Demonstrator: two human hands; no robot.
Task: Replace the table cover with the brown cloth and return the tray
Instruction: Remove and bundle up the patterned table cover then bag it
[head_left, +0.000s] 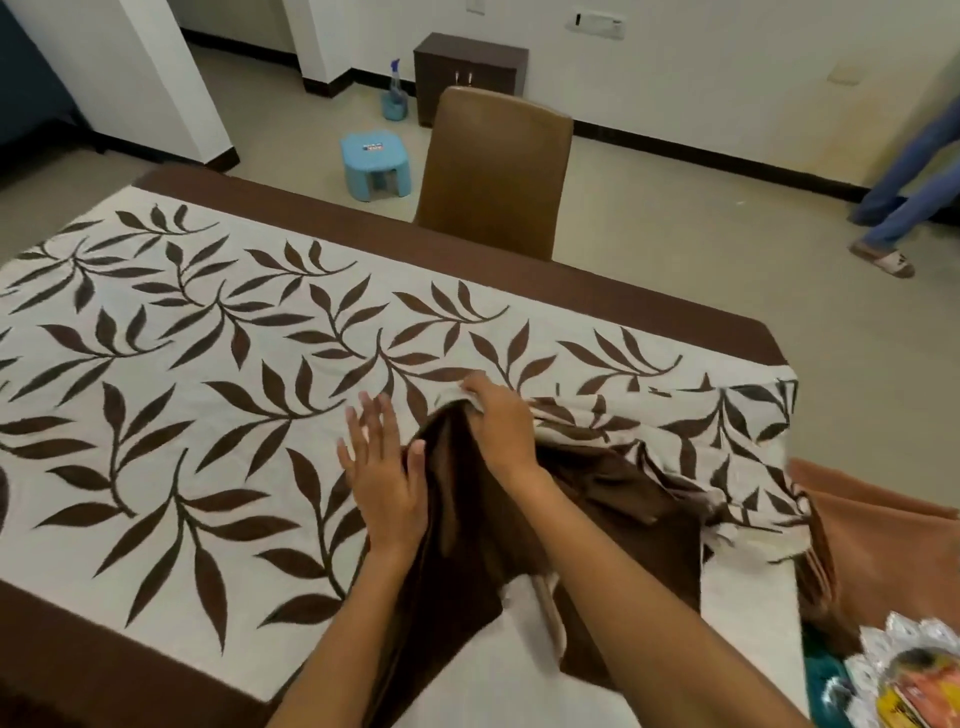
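Note:
A cream table cover (218, 332) with brown leaf print and a dark brown border lies over the table. Its near right part is bunched and folded back, showing the dark brown underside (467, 535). My left hand (382, 467) lies flat with straight fingers on the cover beside the fold. My right hand (501, 421) grips the bunched edge of the cover at the top of the fold. A lighter brown cloth (883, 540) lies at the right edge of the view. No tray is in view.
A brown chair (493, 171) stands at the table's far side. A blue stool (375, 163), a spray bottle (395, 96) and a dark cabinet (470, 67) are on the floor behind. A person's legs (904, 187) are at the far right. Colourful items (904, 680) sit bottom right.

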